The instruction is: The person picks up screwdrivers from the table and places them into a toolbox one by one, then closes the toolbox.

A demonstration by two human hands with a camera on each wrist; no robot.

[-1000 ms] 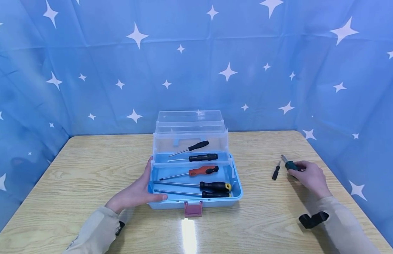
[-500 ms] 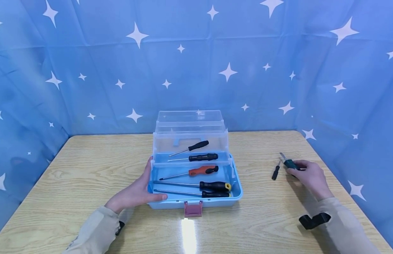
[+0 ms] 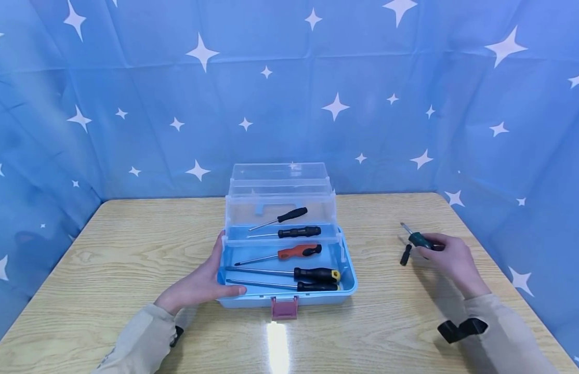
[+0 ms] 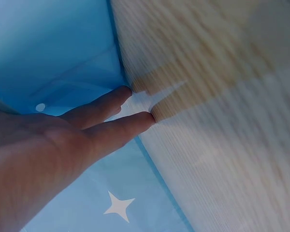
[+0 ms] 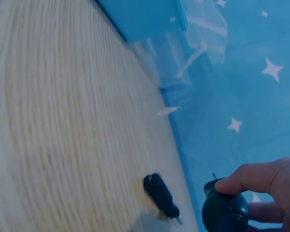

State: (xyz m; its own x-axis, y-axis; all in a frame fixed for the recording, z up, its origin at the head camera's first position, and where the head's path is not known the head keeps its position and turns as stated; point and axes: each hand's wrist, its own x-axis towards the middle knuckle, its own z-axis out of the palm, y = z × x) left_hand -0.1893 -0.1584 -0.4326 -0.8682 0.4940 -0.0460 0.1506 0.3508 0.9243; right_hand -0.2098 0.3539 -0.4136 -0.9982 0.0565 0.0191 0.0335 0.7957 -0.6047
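Observation:
A light-blue toolbox (image 3: 324,298) stands in the middle of the table, its clear lid raised. Several screwdrivers lie inside, among them an orange-handled screwdriver (image 3: 293,252). My left hand (image 3: 196,283) rests on its left front corner, thumb along the front rim; in the left wrist view, straight fingers (image 4: 118,133) reach along the wall. Over at the right, my right hand (image 3: 450,257) pinches a dark-green-handled screwdriver (image 3: 419,239) by the handle, shaft pointing up-left. Beside it on the table lies a small black screwdriver (image 3: 405,254), its tip partly covered by the green one.
The wooden table (image 3: 140,244) ends at a blue curtain (image 3: 144,93) with white stars behind and at both sides. A mauve latch (image 3: 285,308) hangs from the box's front. Some screwdrivers show through the clear lid (image 3: 280,182).
My right hand has moved slightly left with the green-handled screwdriver, whose tip now points further left, past the small black screwdriver. My left hand and the toolbox stay in place.

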